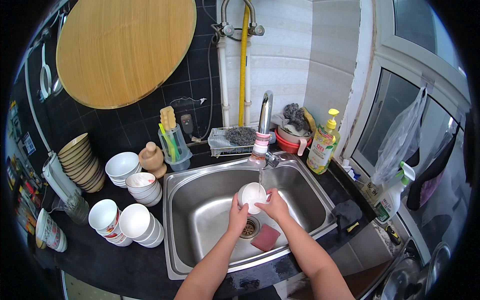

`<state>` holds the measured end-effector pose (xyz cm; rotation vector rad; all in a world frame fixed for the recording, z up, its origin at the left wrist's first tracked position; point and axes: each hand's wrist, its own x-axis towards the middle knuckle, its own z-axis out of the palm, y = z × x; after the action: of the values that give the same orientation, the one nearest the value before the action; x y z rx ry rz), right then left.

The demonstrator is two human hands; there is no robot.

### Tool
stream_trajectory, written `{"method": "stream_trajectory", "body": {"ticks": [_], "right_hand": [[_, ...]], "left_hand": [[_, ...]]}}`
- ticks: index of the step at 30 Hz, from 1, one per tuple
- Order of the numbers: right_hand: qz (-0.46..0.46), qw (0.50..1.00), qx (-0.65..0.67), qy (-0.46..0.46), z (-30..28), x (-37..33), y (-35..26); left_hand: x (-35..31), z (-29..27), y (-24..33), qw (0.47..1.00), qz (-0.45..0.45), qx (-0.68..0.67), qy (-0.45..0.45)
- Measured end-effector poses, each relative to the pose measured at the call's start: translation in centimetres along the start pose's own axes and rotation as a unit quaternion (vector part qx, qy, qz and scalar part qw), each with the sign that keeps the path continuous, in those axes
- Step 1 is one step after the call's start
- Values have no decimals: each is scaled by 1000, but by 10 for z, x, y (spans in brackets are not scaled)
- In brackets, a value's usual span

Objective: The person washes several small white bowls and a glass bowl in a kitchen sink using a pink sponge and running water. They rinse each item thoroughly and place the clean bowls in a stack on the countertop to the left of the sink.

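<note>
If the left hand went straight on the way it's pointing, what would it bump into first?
The white bowl, which the left hand holds. Beyond that, the line seems to run toward the falling water and the faucet, though depth is unclear, so the sink's back wall might come first.

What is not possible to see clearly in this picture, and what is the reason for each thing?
- Head view: parts of the white bowl's outside, covered by the left hand and right hand.
- Head view: the round wooden board's top, cut off by the upper edge.
- Head view: colourful items at far left, too small and blurred near the rim.
</note>
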<state>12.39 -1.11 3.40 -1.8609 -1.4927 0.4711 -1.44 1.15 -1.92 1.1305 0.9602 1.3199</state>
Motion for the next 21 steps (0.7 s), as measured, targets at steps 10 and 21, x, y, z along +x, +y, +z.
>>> {"method": "stream_trajectory", "body": {"ticks": [10, 21], "right_hand": [[-53, 998, -43, 12, -11, 0, -14], [120, 987, -108, -5, -21, 4, -6]], "left_hand": [[-3, -6, 9, 968, -196, -154, -26], [6, -15, -25, 883, -407, -163, -170]]}}
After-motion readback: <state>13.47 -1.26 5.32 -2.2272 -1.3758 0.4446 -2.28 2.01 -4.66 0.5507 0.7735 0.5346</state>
